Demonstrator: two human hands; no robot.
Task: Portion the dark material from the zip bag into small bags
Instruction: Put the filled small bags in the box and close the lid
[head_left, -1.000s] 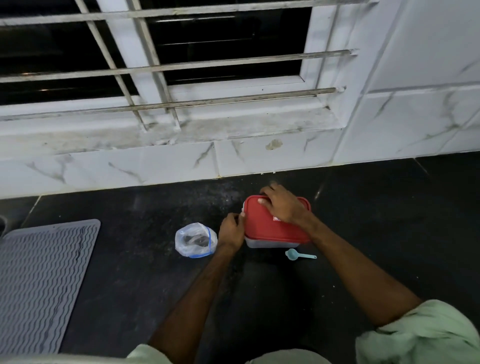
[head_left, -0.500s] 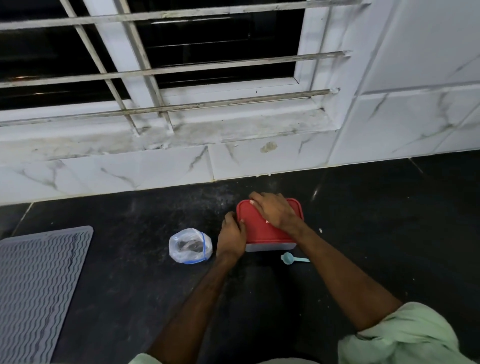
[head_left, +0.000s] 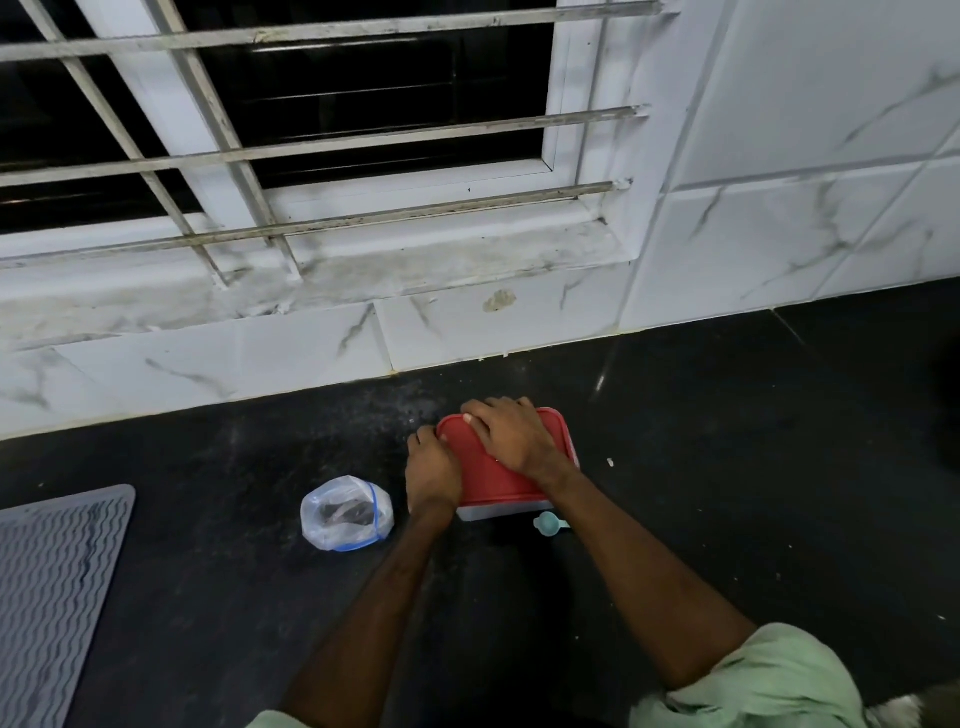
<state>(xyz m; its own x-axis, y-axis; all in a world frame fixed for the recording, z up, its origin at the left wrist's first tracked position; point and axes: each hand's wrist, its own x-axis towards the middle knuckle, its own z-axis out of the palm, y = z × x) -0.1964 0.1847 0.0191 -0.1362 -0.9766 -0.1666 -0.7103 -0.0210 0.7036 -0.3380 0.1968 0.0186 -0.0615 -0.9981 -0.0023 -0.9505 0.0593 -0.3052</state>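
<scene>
Both hands have crept along the lid (head_left: 493, 480) toward its far left corner, and the right forearm now covers part of the scoop (head_left: 545, 521).

The zip bag (head_left: 347, 513) sits on the worktop (head_left: 208, 571) just left of the box (head_left: 498, 512), near its front corner. It is apart from the box and untouched. Its blue-edged mouth gapes open, and the dark material (head_left: 349, 512) lies in a small heap inside. No small bags show, so portioning has not begun; opening the box looks like the step in hand.

The left hand (head_left: 434, 470) grips the box's left rim, fingers curled against it with their tips hidden. The right hand (head_left: 511, 439) lies across the lid, fingers bent over the far left corner. The hands sit close together, both clamped on the lid.

The scoop lies at the box's front right corner, touching or just beside it. A ribbed grey mat (head_left: 52, 597) lies well left of the box. Marbled wall tiles (head_left: 311, 358) and a barred window (head_left: 322, 130) stand beyond it.

The likely trouble is the lid giving way all at once. A hard pull at that corner could jerk the box sideways, or swing the left elbow and wrist into the zip bag. The bag is light, slack and open, so a knock would tip it and scatter the dark material across the dark worktop, where it would be hard to spot. The box could also shove the scoop away.
</scene>
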